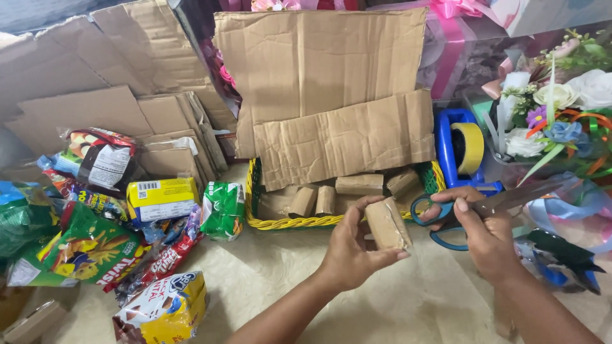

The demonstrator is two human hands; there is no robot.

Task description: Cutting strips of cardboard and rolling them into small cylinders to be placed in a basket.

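Note:
My left hand (354, 245) holds a small rolled piece of brown cardboard (387, 224) upright between thumb and fingers, in front of a yellow and green woven basket (280, 222). My right hand (479, 230) grips blue-handled scissors (475, 210), blades pointing right and nearly closed. Several similar cardboard rolls (325, 199) lie inside the basket. Large creased cardboard sheets (331, 95) lean over the basket's back and hide most of its inside.
Snack packets (95, 242) and a yellow box (161, 197) are heaped at the left on the pale floor. Flattened cardboard (102, 95) leans behind them. A blue tape dispenser with yellow tape (465, 150), artificial flowers (561, 108) and ribbons stand at the right.

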